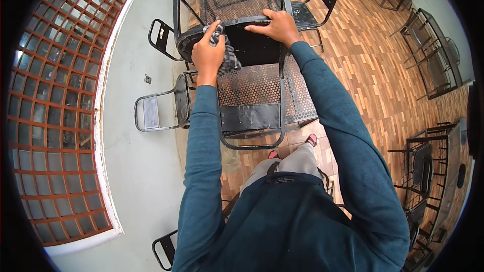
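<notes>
A black metal chair with a perforated seat and back stands right in front of me, beside a black mesh-topped table. My left hand is closed around a grey cloth and presses it against the chair's dark top rail. My right hand grips the same rail a little farther right, fingers curled over its edge. Both teal sleeves reach forward from the lower edge. The cloth hangs down partly behind my left hand.
More black metal chairs stand along the white wall at left, under a red-framed lattice window. Other metal tables and chairs sit at the right on a wood-pattern floor. My shoes show below the chair.
</notes>
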A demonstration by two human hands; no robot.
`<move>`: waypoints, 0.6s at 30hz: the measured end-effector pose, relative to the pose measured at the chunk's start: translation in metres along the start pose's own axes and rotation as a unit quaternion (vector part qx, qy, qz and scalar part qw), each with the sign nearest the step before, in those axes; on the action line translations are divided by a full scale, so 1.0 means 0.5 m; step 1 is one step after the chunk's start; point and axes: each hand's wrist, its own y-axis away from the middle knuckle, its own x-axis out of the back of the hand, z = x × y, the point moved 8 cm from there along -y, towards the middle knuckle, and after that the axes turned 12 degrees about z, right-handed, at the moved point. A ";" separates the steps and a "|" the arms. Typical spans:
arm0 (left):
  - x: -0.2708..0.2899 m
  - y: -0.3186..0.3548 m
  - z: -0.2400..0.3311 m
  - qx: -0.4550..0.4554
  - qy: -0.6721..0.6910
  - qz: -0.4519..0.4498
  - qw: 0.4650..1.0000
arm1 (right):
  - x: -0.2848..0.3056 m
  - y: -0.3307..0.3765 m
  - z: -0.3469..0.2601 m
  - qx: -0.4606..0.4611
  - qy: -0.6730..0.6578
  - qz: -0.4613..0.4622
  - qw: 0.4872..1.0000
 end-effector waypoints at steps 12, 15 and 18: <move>0.003 0.001 0.031 0.004 -0.034 -0.036 0.999 | -0.003 0.003 -0.009 -0.006 -0.007 0.012 1.000; 0.000 0.003 0.028 0.057 -0.048 -0.074 0.994 | 0.001 0.005 -0.002 -0.013 0.000 0.012 1.000; 0.007 0.006 0.025 0.070 -0.037 -0.043 0.996 | -0.004 0.003 0.002 -0.027 -0.001 -0.014 1.000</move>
